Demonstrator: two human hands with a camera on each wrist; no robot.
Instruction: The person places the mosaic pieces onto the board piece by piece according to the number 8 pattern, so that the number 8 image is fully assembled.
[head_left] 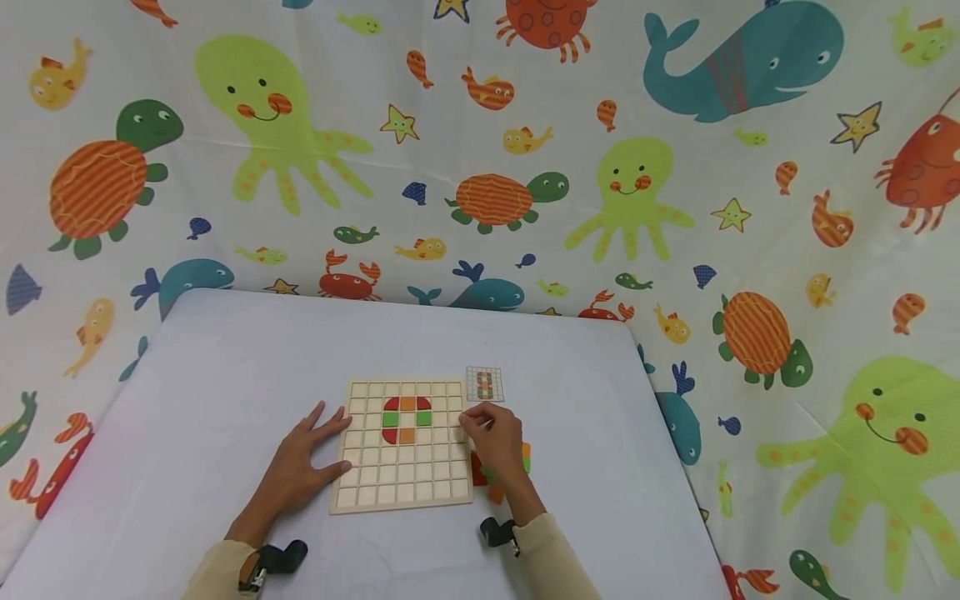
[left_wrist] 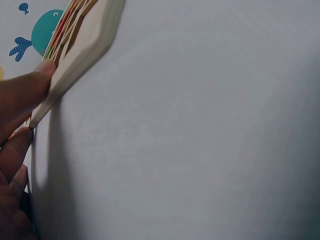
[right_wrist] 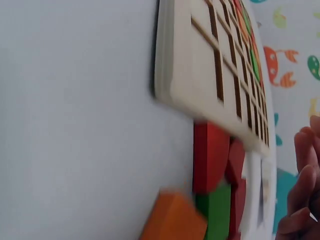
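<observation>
A square wooden grid board (head_left: 405, 492) lies on the table, with red, orange and green tiles (head_left: 407, 403) set in its upper middle cells. My left hand (head_left: 300, 467) is spread at the board's left edge; its thumb and fingertips (left_wrist: 46, 67) touch the rim. Beside the board's right edge is my right hand (head_left: 495, 437), fingers bent and thumb close to the index fingertip. I cannot tell whether a tile is between them. Under and beside this hand sit loose pieces: a red block (right_wrist: 209, 157), a green block (right_wrist: 216, 212) and an orange block (right_wrist: 175, 220).
A small card (head_left: 484, 384) printed with a grid and a coloured pattern lies beyond the board's upper right corner. White cloth covers the table (head_left: 225, 375). Behind the table hangs a curtain (head_left: 420, 100) with sea animals.
</observation>
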